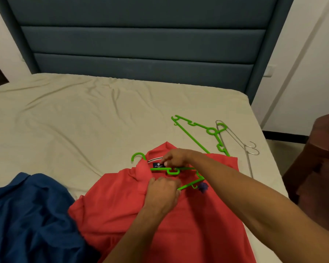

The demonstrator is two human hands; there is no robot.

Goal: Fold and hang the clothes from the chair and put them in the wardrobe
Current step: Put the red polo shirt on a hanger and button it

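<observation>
A red polo shirt [122,204] lies spread on the bed, collar towards the headboard. A green plastic hanger [171,170] is partly inside its neck opening, the hook [138,156] sticking out at the collar's left. My right hand [176,157] pinches the collar by the dark label, over the hanger's upper bar. My left hand [163,192] grips the shirt's placket fabric together with the hanger's lower arm. A blue garment [27,215] lies crumpled at the lower left.
A second green hanger [199,137] and wire metal hangers [241,149] lie on the beige sheet [74,120] to the right of the shirt. A dark padded headboard [141,44] stands behind. A brown wooden chair [317,168] is at the right edge.
</observation>
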